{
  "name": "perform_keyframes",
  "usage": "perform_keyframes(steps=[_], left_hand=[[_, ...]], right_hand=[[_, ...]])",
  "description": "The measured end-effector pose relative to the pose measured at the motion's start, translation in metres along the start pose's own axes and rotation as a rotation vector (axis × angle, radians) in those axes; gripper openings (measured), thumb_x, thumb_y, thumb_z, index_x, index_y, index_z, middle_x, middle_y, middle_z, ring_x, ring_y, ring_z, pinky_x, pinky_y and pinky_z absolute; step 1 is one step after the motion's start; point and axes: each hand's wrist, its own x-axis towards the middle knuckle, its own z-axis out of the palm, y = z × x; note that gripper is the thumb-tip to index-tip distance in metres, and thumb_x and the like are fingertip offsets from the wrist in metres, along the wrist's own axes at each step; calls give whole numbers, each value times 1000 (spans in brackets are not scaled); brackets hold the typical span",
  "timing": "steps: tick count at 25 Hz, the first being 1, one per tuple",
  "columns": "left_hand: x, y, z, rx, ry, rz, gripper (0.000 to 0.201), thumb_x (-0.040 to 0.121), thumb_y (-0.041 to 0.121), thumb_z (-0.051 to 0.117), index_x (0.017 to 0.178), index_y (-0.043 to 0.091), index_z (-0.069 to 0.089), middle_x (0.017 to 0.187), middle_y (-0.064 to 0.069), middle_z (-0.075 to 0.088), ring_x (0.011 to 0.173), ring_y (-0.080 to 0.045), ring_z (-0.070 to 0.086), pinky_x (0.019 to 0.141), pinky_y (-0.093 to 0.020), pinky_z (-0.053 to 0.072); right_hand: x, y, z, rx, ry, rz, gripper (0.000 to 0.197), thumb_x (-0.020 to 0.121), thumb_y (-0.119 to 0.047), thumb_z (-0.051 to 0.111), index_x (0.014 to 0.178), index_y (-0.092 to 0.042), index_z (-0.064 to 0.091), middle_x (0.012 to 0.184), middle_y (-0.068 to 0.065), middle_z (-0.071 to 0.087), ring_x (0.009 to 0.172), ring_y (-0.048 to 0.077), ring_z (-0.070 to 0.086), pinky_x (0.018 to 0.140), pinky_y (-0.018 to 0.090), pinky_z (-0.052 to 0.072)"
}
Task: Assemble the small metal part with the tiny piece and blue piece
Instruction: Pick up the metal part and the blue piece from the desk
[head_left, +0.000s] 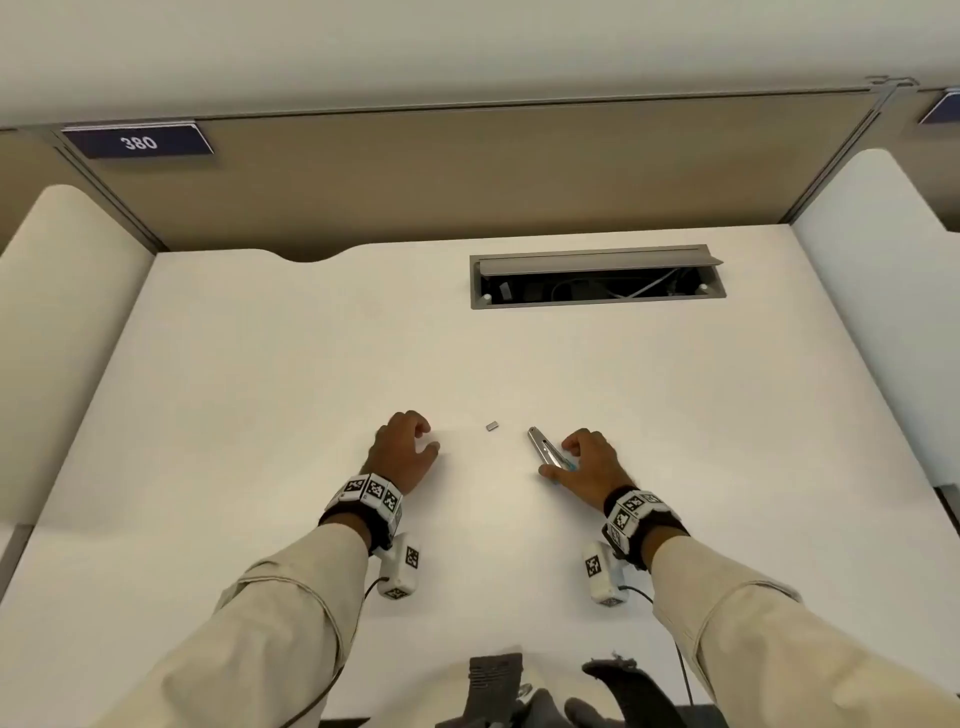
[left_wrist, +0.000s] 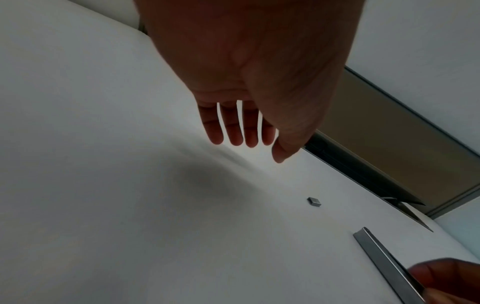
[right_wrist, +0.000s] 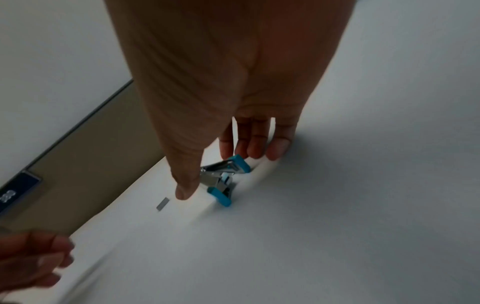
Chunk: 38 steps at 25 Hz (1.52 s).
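White desk (head_left: 311, 364); grey cable hatch (head_left: 597, 301) set in its far right, lid raised, cables inside. Tan partition (head_left: 467, 171) behind, grey-framed. Blue sign (head_left: 137, 141) reading 380 at upper left. White side dividers (head_left: 67, 312). Pale wall (head_left: 467, 47) above.

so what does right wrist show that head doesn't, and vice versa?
Only right wrist: the blue piece in full, its blue ends splayed beside the right hand fingers. Only head: the open cable hatch and both wristbands. Both: the tiny piece lying loose on the table, the left hand, the metal part.
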Motion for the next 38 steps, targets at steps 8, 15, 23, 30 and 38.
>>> perform_keyframes(steps=[8, 15, 23, 30, 38], left_hand=[[19, 25, 9, -9, -84, 0, 28, 74, 40, 59, 96, 21, 57, 98, 6, 55, 100, -30, 59, 91, -44, 48], [21, 37, 19, -56, -132, 70, 21, 77, 32, 66, 95, 28, 54, 99, 8, 53, 99, -28, 59, 92, -46, 48], [16, 61, 25, -30, -172, 337, 43, 80, 14, 75, 117, 31, 62, 122, 10, 60, 109, -20, 57, 98, -31, 41], [3, 81, 24, -3, -107, 479, 25, 82, 24, 79, 105, 28, 71, 106, 10, 66, 101, -15, 53, 93, -29, 41], [-24, 83, 0, -268, -116, 313, 16, 84, 28, 80, 98, 23, 73, 96, 7, 69, 83, -3, 65, 77, -18, 50]], right_hand=[[12, -16, 7, -161, -50, -28, 36, 80, -35, 74, 105, -21, 53, 109, 1, 56, 110, 22, 50, 91, 43, 48], [19, -19, 9, -144, -59, -57, 22, 82, -30, 64, 101, -22, 56, 104, 1, 58, 105, 23, 51, 89, 42, 49], [19, -36, 14, 173, -70, -45, 19, 81, -27, 72, 97, -19, 66, 99, 0, 68, 89, 17, 61, 78, 29, 47], [8, -55, 11, 374, -166, -139, 14, 91, -20, 69, 98, -8, 74, 82, -5, 70, 75, 4, 60, 75, 23, 43], [-15, -64, -4, 453, -231, -222, 27, 94, -42, 64, 105, -18, 70, 96, 11, 75, 80, 12, 67, 64, 30, 49]])
